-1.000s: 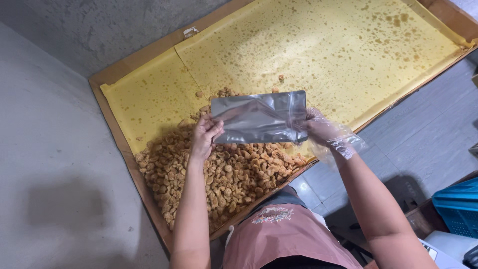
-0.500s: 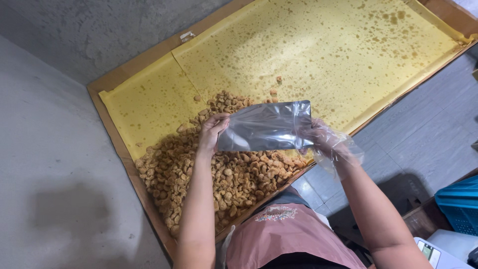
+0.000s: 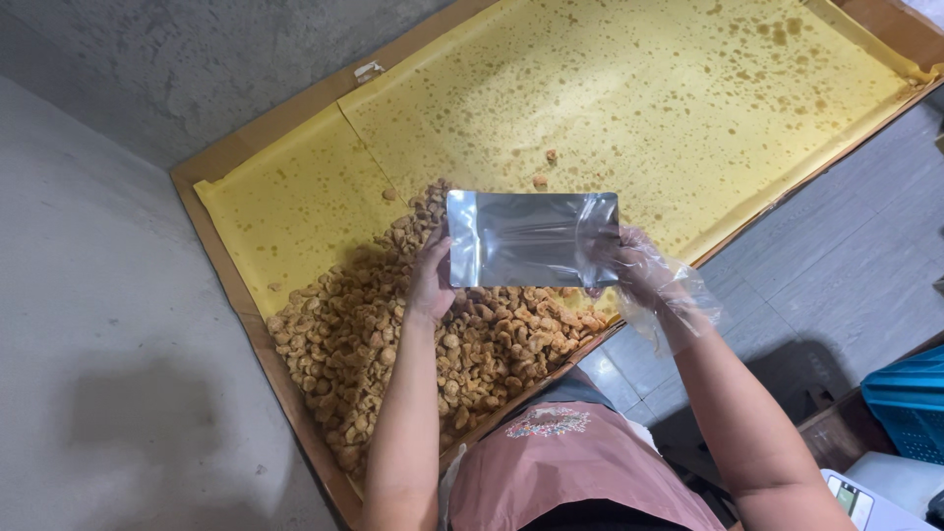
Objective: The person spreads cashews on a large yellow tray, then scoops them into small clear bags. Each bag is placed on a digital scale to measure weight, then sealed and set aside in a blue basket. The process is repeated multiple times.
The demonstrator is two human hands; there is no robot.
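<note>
- Over the tray's (image 3: 221, 256) near edge, both hands hold one pouch (image 3: 531, 239) level and flat, its broad face toward the camera.
- Floor (image 3: 98, 344): grey concrete, left of the tray; a darker patch shows low on it.
- Tray: wooden frame, set at an angle, lined with yellow paper (image 3: 629, 98) that carries many brown spots.
- Snacks (image 3: 393, 334): a heap of small golden-brown pieces fills the tray's near left corner and runs along its near edge. A few stray pieces lie on the paper just beyond the heap.
- Left hand (image 3: 431, 280): bare, fingers clenched on the pouch's left end, thumb on the front face. The forearm rises from the bottom edge of the view, over the heap.
- Pouch: silver, rectangular, with a paler sealed strip down its left end. It hangs above the heap and touches neither snacks nor paper, as far as can be told.
- Right hand (image 3: 644, 275): inside a loose clear plastic glove, fingers grasping the pouch's right end. Clear film at that end is creased around the fingers.
- Apron (image 3: 570, 472): pink, with a small embroidered patch, at the bottom centre.
- Crate (image 3: 910, 398): blue, at the right edge, on grey tiles.
</note>
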